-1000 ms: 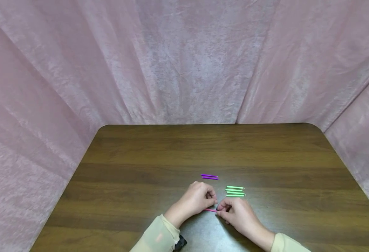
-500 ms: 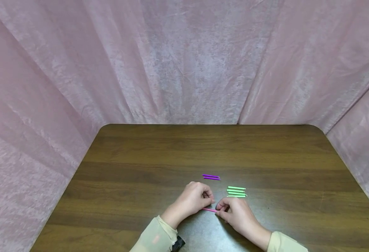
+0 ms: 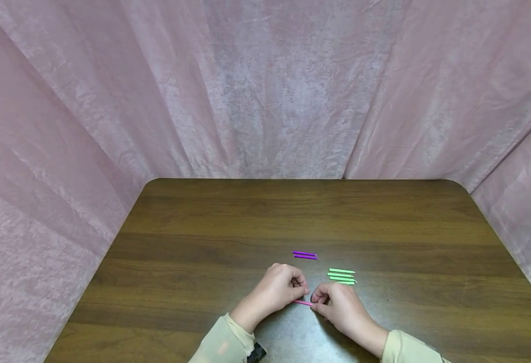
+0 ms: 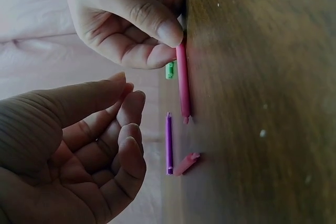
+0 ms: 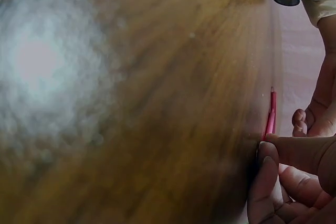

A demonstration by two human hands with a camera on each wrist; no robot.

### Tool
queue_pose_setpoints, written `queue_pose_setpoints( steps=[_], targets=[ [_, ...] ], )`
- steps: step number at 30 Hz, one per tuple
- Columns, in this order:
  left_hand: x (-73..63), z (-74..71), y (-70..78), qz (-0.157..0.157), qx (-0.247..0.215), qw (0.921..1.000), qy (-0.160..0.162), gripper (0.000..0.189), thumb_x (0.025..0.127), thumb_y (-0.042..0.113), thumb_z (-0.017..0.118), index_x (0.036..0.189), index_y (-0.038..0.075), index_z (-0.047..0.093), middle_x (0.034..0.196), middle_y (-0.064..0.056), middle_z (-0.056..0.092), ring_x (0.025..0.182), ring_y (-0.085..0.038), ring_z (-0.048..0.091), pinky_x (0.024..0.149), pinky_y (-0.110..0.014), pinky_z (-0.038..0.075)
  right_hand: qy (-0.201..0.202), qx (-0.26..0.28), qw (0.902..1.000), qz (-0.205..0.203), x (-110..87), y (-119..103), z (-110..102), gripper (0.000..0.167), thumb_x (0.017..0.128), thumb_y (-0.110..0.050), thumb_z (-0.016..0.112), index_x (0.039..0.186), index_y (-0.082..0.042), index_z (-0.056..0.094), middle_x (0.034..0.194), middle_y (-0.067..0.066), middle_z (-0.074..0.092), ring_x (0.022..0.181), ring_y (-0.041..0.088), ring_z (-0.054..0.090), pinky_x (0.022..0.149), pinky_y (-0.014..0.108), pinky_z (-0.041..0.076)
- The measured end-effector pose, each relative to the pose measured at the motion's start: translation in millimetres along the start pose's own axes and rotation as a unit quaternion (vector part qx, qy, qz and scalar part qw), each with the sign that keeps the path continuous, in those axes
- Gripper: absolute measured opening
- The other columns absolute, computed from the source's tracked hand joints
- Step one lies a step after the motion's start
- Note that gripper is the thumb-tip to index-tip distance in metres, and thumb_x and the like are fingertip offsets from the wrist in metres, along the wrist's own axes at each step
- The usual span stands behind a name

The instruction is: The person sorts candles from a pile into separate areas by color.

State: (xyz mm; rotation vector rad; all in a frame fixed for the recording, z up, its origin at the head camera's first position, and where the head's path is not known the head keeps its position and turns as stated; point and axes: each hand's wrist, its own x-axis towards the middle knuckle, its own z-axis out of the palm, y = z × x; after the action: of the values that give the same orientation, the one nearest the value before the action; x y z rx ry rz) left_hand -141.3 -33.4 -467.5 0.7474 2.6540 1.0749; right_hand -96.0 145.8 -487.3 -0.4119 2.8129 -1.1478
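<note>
My right hand (image 3: 341, 306) pinches one end of a thin pink candle (image 4: 184, 85) between thumb and fingers, low over the table. My left hand (image 3: 280, 286) is beside the candle's other end; in the left wrist view its fingers are loosely bent, thumb near the index fingertip, holding nothing visible. A second pink candle (image 4: 187, 164) lies farther off in that view, mostly hidden from the head camera. Beyond the hands, two purple candles (image 3: 305, 255) lie side by side. Several green candles (image 3: 341, 276) form a row just past my right hand, which partly covers the nearest.
The candles lie on a brown wooden table (image 3: 201, 217) with rounded far corners. Pink curtains (image 3: 265, 91) hang behind and beside it. A black wrist device (image 3: 256, 353) shows at the left sleeve.
The left hand shifted slightly left, away from the right hand, baring a little more of the pink candle. The right hand keeps its pinch almost unmoved.
</note>
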Motion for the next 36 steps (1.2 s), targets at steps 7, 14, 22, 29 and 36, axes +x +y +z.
queue_pose_setpoints(
  steps=[7, 14, 22, 29, 36],
  targets=[
    [-4.1, -3.1, -0.6, -0.004, -0.011, 0.9999, 0.005, 0.013, 0.078, 0.012, 0.079, 0.070, 0.015, 0.070, 0.060, 0.014, 0.059, 0.055, 0.006, 0.048, 0.057, -0.014, 0.042, -0.007, 0.003, 1.0000, -0.003, 2.0, 2, 2, 0.019, 0.073, -0.006, 0.080, 0.070, -0.017, 0.064, 0.059, -0.016, 0.056, 0.050, -0.005, 0.046, 0.055, 0.020, 0.041],
    [-9.0, -4.4, -5.8, -0.007, -0.023, 0.9996, 0.012, 0.013, 0.078, 0.012, 0.079, 0.070, 0.016, 0.070, 0.061, 0.015, 0.060, 0.056, 0.006, 0.049, 0.058, -0.014, 0.042, -0.004, -0.003, 1.0000, -0.003, 1.6, 0, 1, 0.020, 0.074, -0.007, 0.079, 0.069, -0.019, 0.065, 0.058, -0.017, 0.054, 0.051, -0.005, 0.045, 0.054, 0.021, 0.040],
    [-13.4, -4.9, -11.8, -0.015, -0.030, 0.9993, 0.015, 0.012, 0.079, 0.012, 0.078, 0.071, 0.016, 0.070, 0.061, 0.016, 0.059, 0.056, 0.006, 0.049, 0.058, -0.015, 0.043, 0.004, 0.009, 1.0000, -0.001, 3.1, -2, -2, 0.017, 0.076, -0.006, 0.079, 0.070, -0.017, 0.067, 0.062, -0.015, 0.058, 0.053, -0.005, 0.047, 0.054, 0.021, 0.042],
    [-16.9, -5.3, -14.8, -0.032, -0.028, 0.9988, 0.024, 0.012, 0.079, 0.013, 0.079, 0.072, 0.018, 0.071, 0.062, 0.018, 0.057, 0.057, 0.005, 0.049, 0.057, -0.016, 0.043, -0.013, 0.065, 0.9975, 0.025, 3.8, -4, -3, 0.012, 0.079, -0.002, 0.076, 0.075, -0.010, 0.067, 0.066, -0.005, 0.064, 0.046, 0.004, 0.053, 0.043, 0.022, 0.043],
    [-22.7, -6.2, -17.4, -0.017, -0.025, 0.9987, 0.042, 0.012, 0.078, 0.013, 0.079, 0.071, 0.017, 0.071, 0.062, 0.016, 0.058, 0.056, 0.005, 0.047, 0.057, -0.015, 0.042, -0.013, 0.068, 0.9973, 0.024, 8.1, -2, -5, 0.010, 0.079, -0.004, 0.076, 0.075, -0.009, 0.068, 0.063, -0.006, 0.062, 0.044, 0.004, 0.052, 0.042, 0.023, 0.042]
  ],
)
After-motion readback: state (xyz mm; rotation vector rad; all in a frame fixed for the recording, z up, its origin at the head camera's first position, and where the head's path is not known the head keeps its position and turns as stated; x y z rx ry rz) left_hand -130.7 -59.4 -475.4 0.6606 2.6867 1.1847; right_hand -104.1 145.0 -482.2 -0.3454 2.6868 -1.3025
